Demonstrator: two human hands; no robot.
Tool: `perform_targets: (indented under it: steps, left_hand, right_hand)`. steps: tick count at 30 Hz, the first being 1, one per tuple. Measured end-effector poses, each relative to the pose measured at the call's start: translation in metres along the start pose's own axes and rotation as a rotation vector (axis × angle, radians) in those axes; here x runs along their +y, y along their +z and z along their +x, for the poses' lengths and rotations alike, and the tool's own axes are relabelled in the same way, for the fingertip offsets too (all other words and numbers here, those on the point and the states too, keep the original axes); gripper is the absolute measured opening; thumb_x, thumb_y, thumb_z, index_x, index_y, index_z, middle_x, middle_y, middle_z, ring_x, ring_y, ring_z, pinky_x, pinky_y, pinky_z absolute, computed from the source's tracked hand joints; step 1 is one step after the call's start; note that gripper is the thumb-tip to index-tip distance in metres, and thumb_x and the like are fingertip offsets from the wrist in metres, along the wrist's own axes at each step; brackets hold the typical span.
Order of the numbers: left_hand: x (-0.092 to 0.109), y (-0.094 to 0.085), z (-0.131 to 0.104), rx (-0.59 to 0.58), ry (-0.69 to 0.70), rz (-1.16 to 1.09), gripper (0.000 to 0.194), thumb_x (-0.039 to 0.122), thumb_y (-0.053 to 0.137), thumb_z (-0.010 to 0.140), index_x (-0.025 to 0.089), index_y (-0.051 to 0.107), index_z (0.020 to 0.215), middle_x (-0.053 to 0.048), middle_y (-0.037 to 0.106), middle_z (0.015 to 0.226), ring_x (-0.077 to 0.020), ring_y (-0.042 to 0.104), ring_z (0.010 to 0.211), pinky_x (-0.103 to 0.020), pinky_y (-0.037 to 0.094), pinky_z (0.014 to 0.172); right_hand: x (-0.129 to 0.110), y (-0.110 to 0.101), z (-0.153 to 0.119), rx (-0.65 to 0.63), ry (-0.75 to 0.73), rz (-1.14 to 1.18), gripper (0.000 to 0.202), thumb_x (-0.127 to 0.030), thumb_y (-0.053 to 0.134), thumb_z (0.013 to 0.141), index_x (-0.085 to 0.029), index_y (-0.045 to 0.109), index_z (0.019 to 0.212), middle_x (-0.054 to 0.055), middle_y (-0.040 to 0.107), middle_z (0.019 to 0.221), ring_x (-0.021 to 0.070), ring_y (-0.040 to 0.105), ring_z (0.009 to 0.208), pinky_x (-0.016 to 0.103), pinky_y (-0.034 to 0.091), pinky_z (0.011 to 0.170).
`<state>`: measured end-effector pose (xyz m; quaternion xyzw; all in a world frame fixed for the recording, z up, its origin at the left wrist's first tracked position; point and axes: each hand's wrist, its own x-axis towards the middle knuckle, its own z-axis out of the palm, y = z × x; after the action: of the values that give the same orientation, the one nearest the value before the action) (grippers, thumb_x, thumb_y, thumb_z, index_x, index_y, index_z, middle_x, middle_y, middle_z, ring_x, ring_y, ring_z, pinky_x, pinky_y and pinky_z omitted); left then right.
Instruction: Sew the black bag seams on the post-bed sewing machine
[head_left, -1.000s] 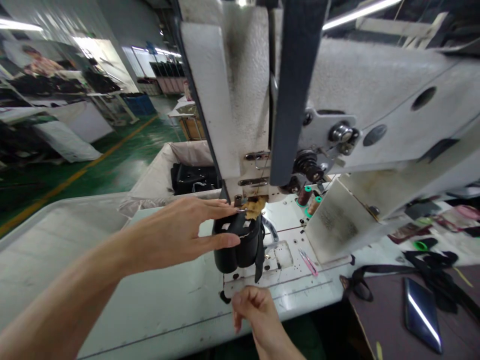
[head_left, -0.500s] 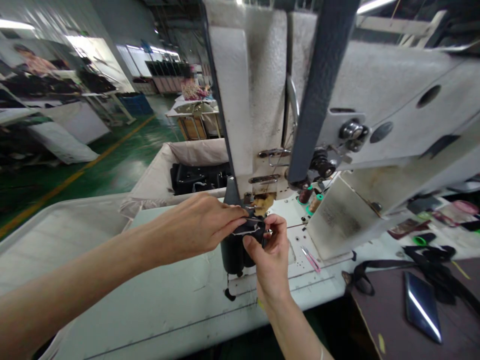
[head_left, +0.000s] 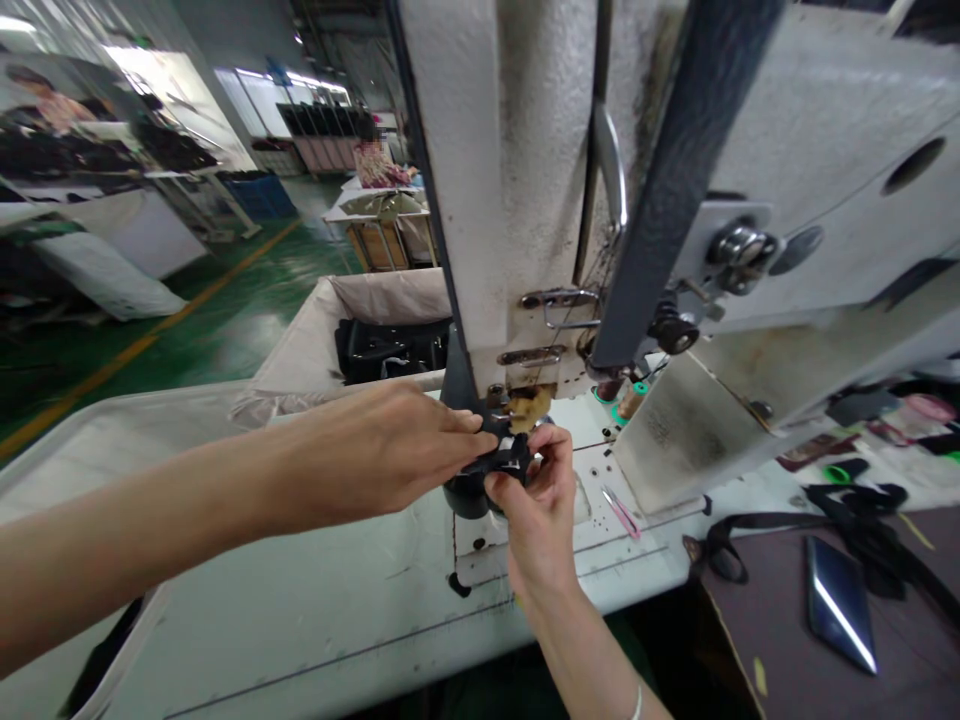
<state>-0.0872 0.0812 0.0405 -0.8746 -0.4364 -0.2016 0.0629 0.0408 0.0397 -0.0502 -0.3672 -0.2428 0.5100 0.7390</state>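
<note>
Below the needle area of a large white sewing machine (head_left: 472, 200), a black piece of material (head_left: 469, 495) is held by both hands. My left hand (head_left: 397, 440) comes in from the left, palm down, its fingers closed at the piece's upper edge. From the right, my right hand (head_left: 541, 500) pinches the other side between thumb and forefinger. A small whitish patch shows on the black piece between the fingertips. Just above them is a yellowish, worn part (head_left: 529, 408) of the machine. The fingers hide much of the piece.
Pink-handled thread snips (head_left: 621, 514) lie on the machine bed. Thread spools (head_left: 630, 402) stand behind. A cloth-lined bin (head_left: 330, 335) holds black items. At right, a phone (head_left: 840, 602) and black straps (head_left: 765, 522) lie on a brown surface. Other people sit farther back.
The black piece's lower part has swung up and back toward the machine, uncovering more of the bed below. Both hands keep their hold. The camera view has shifted slightly closer.
</note>
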Motion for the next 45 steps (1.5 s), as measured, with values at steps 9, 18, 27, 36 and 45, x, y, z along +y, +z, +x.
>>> perform_targets:
  steps: [9, 18, 27, 36, 45]
  left_hand:
    - [0.004, -0.012, -0.014, -0.093, 0.507, 0.123, 0.039, 0.003, 0.041, 0.092, 0.016, 0.072, 0.112, -0.011, 0.072, 0.122, -0.0245, 0.067, 0.117, -0.037, 0.059, 0.098]
    - [-0.001, -0.009, -0.02, -0.024, 0.693, 0.217, 0.042, -0.006, 0.043, 0.085, 0.006, 0.069, 0.115, -0.013, 0.073, 0.121, -0.0239, 0.069, 0.115, -0.035, 0.063, 0.093]
    - [-0.009, -0.005, -0.027, -0.044, 0.641, 0.15, 0.048, -0.007, 0.045, 0.084, 0.007, 0.06, 0.128, -0.016, 0.067, 0.131, -0.027, 0.066, 0.121, -0.039, 0.065, 0.088]
    - [0.003, -0.008, -0.024, -0.083, 0.588, 0.218, 0.053, -0.007, 0.036, 0.084, 0.008, 0.062, 0.128, -0.014, 0.066, 0.133, -0.0266, 0.067, 0.119, -0.037, 0.065, 0.087]
    - [0.003, -0.008, -0.022, -0.052, 0.599, 0.156, 0.05, -0.007, 0.037, 0.086, 0.008, 0.063, 0.126, -0.01, 0.07, 0.128, -0.0237, 0.068, 0.116, -0.035, 0.065, 0.088]
  right_hand:
    - [-0.003, -0.002, 0.003, -0.018, 0.038, 0.02, 0.042, -0.015, 0.075, 0.065, -0.024, 0.044, 0.091, -0.006, 0.045, 0.083, 0.0096, 0.043, 0.074, 0.02, 0.036, 0.064]
    - [-0.005, -0.036, 0.003, -0.116, 0.107, 0.038, 0.035, -0.026, 0.084, 0.073, -0.027, 0.069, 0.104, 0.001, 0.055, 0.116, 0.0141, 0.051, 0.096, 0.025, 0.043, 0.084]
    - [-0.016, -0.025, 0.014, -0.075, 0.205, 0.121, 0.028, -0.012, 0.084, 0.061, -0.022, 0.069, 0.082, -0.002, 0.058, 0.099, 0.0092, 0.054, 0.083, 0.019, 0.043, 0.071]
    - [-0.013, -0.019, 0.01, -0.006, 0.205, 0.097, 0.028, -0.011, 0.079, 0.064, -0.02, 0.068, 0.088, -0.004, 0.057, 0.079, 0.0076, 0.049, 0.074, 0.018, 0.04, 0.07]
    - [-0.011, -0.024, 0.009, -0.047, 0.178, 0.052, 0.036, -0.017, 0.084, 0.062, -0.02, 0.067, 0.094, -0.003, 0.056, 0.083, 0.0106, 0.049, 0.078, 0.023, 0.041, 0.075]
